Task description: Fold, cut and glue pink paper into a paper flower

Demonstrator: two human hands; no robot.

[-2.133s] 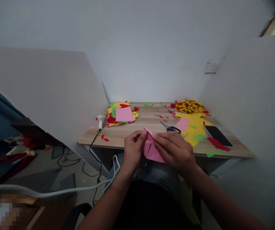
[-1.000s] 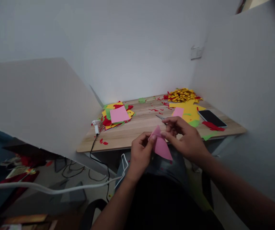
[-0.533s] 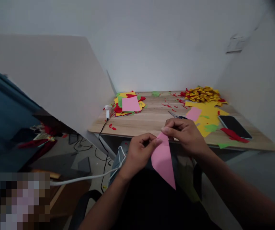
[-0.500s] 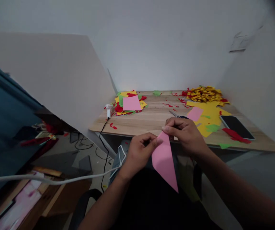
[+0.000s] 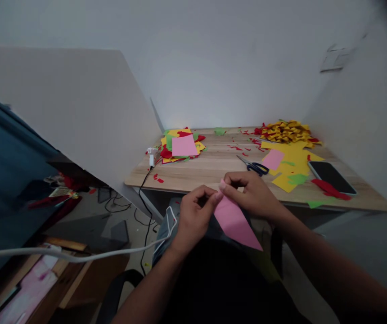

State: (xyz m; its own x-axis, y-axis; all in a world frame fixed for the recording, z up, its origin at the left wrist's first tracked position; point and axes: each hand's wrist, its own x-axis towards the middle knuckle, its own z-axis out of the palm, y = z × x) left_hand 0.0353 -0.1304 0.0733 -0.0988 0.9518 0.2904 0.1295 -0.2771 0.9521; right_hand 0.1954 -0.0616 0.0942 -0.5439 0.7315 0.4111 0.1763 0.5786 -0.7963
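Note:
A folded piece of pink paper (image 5: 236,222) hangs over my lap, just in front of the table edge, its pointed end slanting down to the right. My left hand (image 5: 196,211) pinches its upper left side between thumb and fingers. At the top corner my right hand (image 5: 250,193) pinches it too, and the two thumbs are close together. Beyond my right hand lie scissors (image 5: 257,168) with dark blue handles on the wooden table (image 5: 210,170).
A pink sheet (image 5: 184,146) tops a pile of coloured scraps at the left. On the right are folded yellow strips (image 5: 290,132), yellow paper (image 5: 298,157), a small pink piece (image 5: 273,159) and a phone (image 5: 331,177). A white cable (image 5: 78,258) crosses the lower left.
My right hand has moved left and slightly down, closer to my left hand. The paper's pointed end has swung up and to the right. The scissors' handles have come into view.

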